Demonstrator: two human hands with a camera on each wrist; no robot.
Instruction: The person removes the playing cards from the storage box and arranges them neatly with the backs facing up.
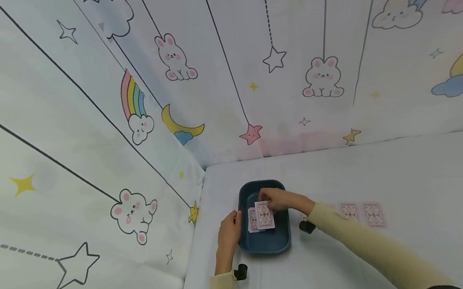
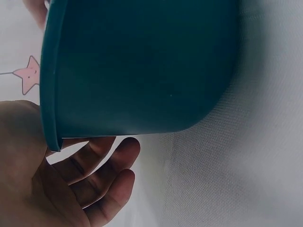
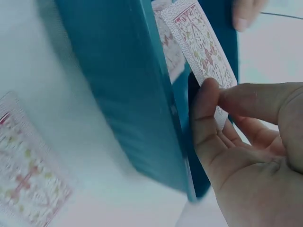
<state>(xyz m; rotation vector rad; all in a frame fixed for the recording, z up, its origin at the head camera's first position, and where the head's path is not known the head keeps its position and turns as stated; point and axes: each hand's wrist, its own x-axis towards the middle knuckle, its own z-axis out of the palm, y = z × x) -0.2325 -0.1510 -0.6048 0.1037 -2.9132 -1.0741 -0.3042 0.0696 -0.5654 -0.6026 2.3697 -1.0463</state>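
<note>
My left hand (image 1: 227, 233) grips the tray (image 1: 267, 247), likely steadying it; my right hand (image 1: 283, 199) pinches one card (image 1: 265, 218) over it; other cards (image 1: 374, 214) lie inside and right of it.

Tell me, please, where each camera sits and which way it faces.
Head: worn on the head, facing forward and down at the tray; left hand, right hand and sleeves show.
Left wrist: worn there, facing the tray's side; left fingers show, plus some right hand.
Right wrist: worn there, facing the pinched card; right fingers show, plus some left hand.
Both wrist views share the tray.
</note>
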